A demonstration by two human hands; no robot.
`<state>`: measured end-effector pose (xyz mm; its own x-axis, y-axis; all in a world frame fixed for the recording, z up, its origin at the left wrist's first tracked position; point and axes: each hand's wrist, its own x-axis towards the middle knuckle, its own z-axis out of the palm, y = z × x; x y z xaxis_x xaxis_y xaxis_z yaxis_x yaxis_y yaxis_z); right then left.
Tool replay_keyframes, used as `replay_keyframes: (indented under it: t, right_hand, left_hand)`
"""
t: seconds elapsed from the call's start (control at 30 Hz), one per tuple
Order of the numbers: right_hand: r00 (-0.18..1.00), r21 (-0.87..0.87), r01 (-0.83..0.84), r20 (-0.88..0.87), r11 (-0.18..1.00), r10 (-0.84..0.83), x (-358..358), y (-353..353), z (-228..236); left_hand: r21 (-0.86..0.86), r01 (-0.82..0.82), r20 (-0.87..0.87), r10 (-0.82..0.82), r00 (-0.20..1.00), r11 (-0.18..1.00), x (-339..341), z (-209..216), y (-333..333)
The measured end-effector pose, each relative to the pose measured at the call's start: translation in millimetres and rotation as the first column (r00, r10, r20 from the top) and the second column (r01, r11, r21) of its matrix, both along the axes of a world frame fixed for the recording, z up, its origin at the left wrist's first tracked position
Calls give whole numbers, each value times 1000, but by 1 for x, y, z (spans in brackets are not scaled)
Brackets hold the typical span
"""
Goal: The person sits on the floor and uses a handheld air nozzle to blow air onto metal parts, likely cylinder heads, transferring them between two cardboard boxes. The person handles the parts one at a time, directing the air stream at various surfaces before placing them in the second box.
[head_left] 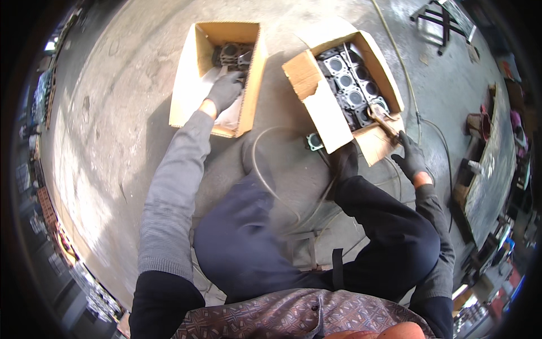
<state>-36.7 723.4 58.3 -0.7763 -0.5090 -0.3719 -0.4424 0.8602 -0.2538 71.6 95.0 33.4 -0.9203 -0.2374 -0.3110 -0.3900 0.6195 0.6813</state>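
My left hand [226, 92], in a dark grey glove, reaches down into the left cardboard box [185, 85]. Round-bored metal parts [230, 51] lie at that box's far end, just beyond the fingers; the fingertips are too hidden to show any grip. Beside the near flap of the right cardboard box [388, 76] is my gloved right hand [413, 159], closed on the handle end of a brown hammer-like tool [386, 122]. The tool's head lies over the near end of several round-bored metal castings [354, 97] packed in rows in that box.
A small greenish metal part [314, 141] lies on the floor between the boxes, near my shoes. A pale hose [257, 161] loops before my legs, and another hose [402, 62] runs past the right box. A worn board [490, 169] stands at right; a black metal stand [443, 25] is farther back.
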Motion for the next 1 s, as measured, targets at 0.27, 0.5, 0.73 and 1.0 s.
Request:
replay_keyframes:
  t: [0.27,0.5,0.73,1.0]
  right_hand:
    - [979,281,73,-205,957,-15,2,-32,-5]
    - [961,-57,-171,-229,984,153,-32,-73,-5]
    - [971,-72,-192,-159,979,179,-70,-63,-24]
    - [913,-506,408,207,760,-352,-25,52,45]
  left_hand:
    - [109,83,-383,-35,923,991,-15,140,136]
    - [-250,723,141,-714,686,644,-109,63,245]
    - [-200,654,328,-579,746,730,-157,-20,310]
    - [-114,296,231,-264,936,948,-164,-60,389]
